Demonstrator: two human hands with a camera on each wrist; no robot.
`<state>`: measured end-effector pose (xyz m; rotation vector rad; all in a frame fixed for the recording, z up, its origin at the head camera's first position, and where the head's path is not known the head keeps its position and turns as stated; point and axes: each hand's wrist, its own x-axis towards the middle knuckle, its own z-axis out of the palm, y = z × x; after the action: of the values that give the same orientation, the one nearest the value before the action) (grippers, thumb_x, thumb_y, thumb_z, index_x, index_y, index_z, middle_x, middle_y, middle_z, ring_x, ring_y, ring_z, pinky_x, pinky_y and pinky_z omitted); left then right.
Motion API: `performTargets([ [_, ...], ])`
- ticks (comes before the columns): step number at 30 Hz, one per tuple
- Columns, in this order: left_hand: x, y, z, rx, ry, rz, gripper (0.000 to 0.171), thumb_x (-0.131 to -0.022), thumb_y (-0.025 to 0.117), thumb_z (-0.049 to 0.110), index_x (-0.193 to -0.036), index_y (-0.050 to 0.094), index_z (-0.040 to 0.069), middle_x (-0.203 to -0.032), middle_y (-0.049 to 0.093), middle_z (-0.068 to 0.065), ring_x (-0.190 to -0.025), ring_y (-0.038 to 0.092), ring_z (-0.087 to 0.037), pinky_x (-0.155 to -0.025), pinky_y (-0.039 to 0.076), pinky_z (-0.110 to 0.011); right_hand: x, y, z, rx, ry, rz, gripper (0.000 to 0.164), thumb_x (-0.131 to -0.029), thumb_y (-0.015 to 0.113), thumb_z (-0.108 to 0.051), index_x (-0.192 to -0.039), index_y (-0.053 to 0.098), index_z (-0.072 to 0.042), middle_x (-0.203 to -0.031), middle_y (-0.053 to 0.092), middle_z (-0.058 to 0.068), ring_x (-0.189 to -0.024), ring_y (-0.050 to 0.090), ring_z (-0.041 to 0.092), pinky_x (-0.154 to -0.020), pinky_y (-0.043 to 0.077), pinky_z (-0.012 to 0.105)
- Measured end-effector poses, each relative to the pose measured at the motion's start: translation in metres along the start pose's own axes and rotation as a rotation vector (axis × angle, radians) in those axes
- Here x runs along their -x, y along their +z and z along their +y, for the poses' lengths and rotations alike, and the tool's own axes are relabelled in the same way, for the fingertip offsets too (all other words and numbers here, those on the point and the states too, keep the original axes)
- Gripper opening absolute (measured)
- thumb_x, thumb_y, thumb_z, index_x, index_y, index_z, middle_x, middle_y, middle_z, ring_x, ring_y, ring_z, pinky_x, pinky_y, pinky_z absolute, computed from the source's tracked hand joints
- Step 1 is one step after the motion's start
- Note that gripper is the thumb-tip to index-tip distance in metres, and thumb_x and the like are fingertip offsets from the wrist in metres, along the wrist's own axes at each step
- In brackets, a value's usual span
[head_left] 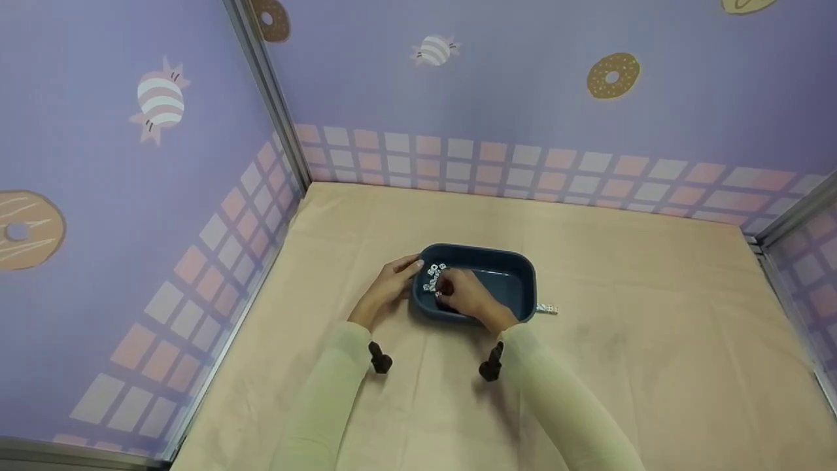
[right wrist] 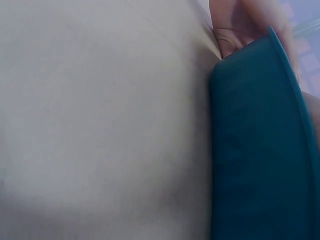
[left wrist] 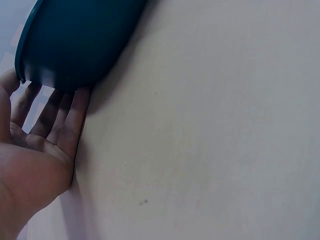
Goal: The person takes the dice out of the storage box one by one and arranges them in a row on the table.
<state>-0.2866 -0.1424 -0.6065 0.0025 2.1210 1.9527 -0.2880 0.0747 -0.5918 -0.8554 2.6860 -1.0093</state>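
Observation:
A dark blue rectangular tray (head_left: 507, 288) sits on the cloth, with several small white dice (head_left: 432, 278) gathered at its left end. My left hand (head_left: 386, 288) grips that end, thumb at the rim and fingers against the outer wall, as the left wrist view shows with the hand (left wrist: 42, 145) below the tray (left wrist: 80, 45). Inside the tray, my right hand (head_left: 467, 294) reaches over the front rim with curled fingers among the dice. Its fingertips are hidden, so I cannot tell whether they hold a die. In the right wrist view the tray's outer wall (right wrist: 260, 145) covers the right hand's fingers.
A short row of dice (head_left: 548, 309) lies on the cloth just outside the tray's right side. The beige cloth (head_left: 654, 314) covers the table. Purple patterned panels (head_left: 510, 98) stand at the back and both sides, joined by metal posts (head_left: 274, 91).

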Motion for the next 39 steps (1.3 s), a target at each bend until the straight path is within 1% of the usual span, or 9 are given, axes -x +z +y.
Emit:
performTargets([
  [5,-0.001,0.0,-0.001,-0.013,0.013,0.01,0.052,-0.109,0.062,0.039,-0.154,0.058,0.015,-0.15,0.061,-0.01,-0.12,0.069,-0.024,-0.09,0.058,-0.032,0.0,0.0,-0.001,0.041,-0.003,-0.017,0.009,-0.095,0.078,-0.005,-0.103,0.077,-0.004,-0.099,0.072,0.008,-0.09,0.067,0.021,-0.084,0.057,0.042],
  [10,-0.002,0.0,-0.002,-0.023,0.023,0.014,0.051,-0.109,0.062,0.038,-0.153,0.058,0.013,-0.148,0.062,-0.011,-0.12,0.069,-0.024,-0.089,0.058,-0.032,0.001,-0.002,-0.001,-0.001,0.031,-0.027,0.009,-0.095,0.078,-0.005,-0.103,0.075,-0.004,-0.097,0.071,0.006,-0.089,0.065,0.019,-0.083,0.057,0.041],
  [15,-0.003,0.0,-0.002,0.024,-0.014,0.004,0.052,-0.108,0.065,0.039,-0.154,0.058,0.015,-0.148,0.062,-0.011,-0.124,0.067,-0.026,-0.094,0.058,-0.035,0.008,-0.011,-0.001,-0.074,0.053,-0.013,0.007,-0.096,0.076,-0.005,-0.102,0.072,-0.004,-0.095,0.07,0.004,-0.086,0.063,0.018,-0.081,0.055,0.039],
  [18,-0.003,0.0,-0.001,0.035,-0.034,0.008,0.053,-0.107,0.066,0.04,-0.153,0.058,0.015,-0.149,0.061,-0.01,-0.127,0.065,-0.025,-0.098,0.057,-0.036,0.016,-0.022,-0.001,-0.076,0.05,-0.009,0.007,-0.096,0.076,-0.006,-0.102,0.072,-0.005,-0.094,0.069,0.002,-0.086,0.063,0.017,-0.079,0.055,0.038],
  [21,-0.003,0.0,-0.001,0.041,-0.038,0.011,0.053,-0.107,0.066,0.04,-0.153,0.059,0.014,-0.149,0.06,-0.01,-0.129,0.064,-0.026,-0.102,0.055,-0.038,0.027,-0.039,-0.002,-0.068,0.028,0.017,0.005,-0.096,0.076,-0.007,-0.101,0.073,-0.007,-0.094,0.07,0.002,-0.085,0.064,0.017,-0.078,0.055,0.037],
  [25,-0.002,0.001,0.001,0.025,-0.03,0.003,0.054,-0.107,0.065,0.04,-0.154,0.057,0.013,-0.151,0.059,-0.01,-0.132,0.062,-0.027,-0.105,0.053,-0.04,0.048,-0.067,0.001,-0.061,-0.029,0.086,0.007,-0.096,0.076,-0.007,-0.103,0.074,-0.006,-0.094,0.07,0.003,-0.083,0.063,0.017,-0.075,0.055,0.035],
  [31,-0.003,0.0,-0.001,0.023,-0.028,-0.005,0.057,-0.107,0.065,0.041,-0.155,0.056,0.014,-0.154,0.057,-0.011,-0.133,0.062,-0.027,-0.104,0.055,-0.04,0.083,-0.106,0.016,-0.087,-0.085,0.19,0.011,-0.095,0.077,-0.003,-0.105,0.074,-0.002,-0.097,0.072,0.005,-0.084,0.066,0.017,-0.075,0.056,0.03],
  [35,-0.002,-0.001,-0.002,0.033,-0.021,-0.001,0.055,-0.107,0.066,0.041,-0.154,0.057,0.014,-0.152,0.058,-0.01,-0.132,0.063,-0.027,-0.102,0.056,-0.04,0.106,-0.126,0.036,-0.069,-0.071,0.277,0.011,-0.094,0.078,0.0,-0.103,0.075,-0.003,-0.097,0.072,0.006,-0.084,0.068,0.02,-0.074,0.057,0.031],
  [39,-0.001,0.0,-0.002,0.031,-0.012,-0.006,0.055,-0.107,0.065,0.042,-0.153,0.058,0.014,-0.151,0.059,-0.01,-0.131,0.063,-0.027,-0.101,0.057,-0.04,0.129,-0.134,0.065,-0.018,-0.008,0.329,0.009,-0.094,0.078,0.001,-0.102,0.075,-0.003,-0.096,0.071,0.005,-0.085,0.068,0.021,-0.073,0.057,0.03],
])
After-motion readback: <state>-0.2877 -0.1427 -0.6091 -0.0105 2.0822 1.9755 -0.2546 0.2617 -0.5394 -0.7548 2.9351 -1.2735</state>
